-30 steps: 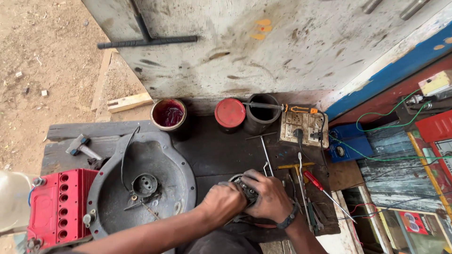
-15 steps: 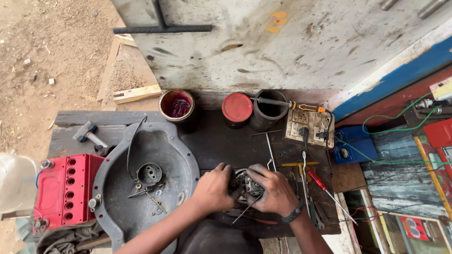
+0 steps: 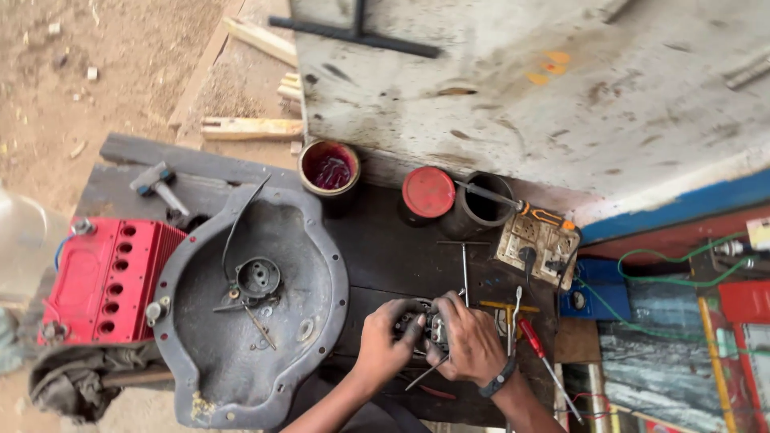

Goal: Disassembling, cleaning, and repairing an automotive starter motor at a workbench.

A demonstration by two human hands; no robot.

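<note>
The dark workbench [image 3: 377,240] is crowded: its far edge meets a stained grey wall [image 3: 513,88], its left edge drops to sandy ground, and the near edge lies just under the wrists. The only bare stretch of bench is the strip between the grey dished metal cover [image 3: 313,337] on the left and the scatter of tools on the right, running back toward a tin with red liquid [image 3: 330,171], a red-lidded can [image 3: 427,192] and an open dark cup [image 3: 485,210]. To the right, a red-handled screwdriver [image 3: 539,346] lies just beside the right wrist, and a grimy socket board [image 3: 536,245] sits farther back. A red battery [image 3: 106,279] stands against the cover's left rim, with a hammer [image 3: 159,186] behind it. The small dark mechanical part [image 3: 419,325] is blackish metal with paler spots, compact and mostly hidden by fingers; a thin rod sticks out below it toward the near edge. It sits at the bench's near middle, clasped between both hands. The left hand [image 3: 383,343] curls around its left side, and the right hand [image 3: 471,345], a dark band on its wrist, closes over its right side and top, so both hands hold the 1 part.
</note>
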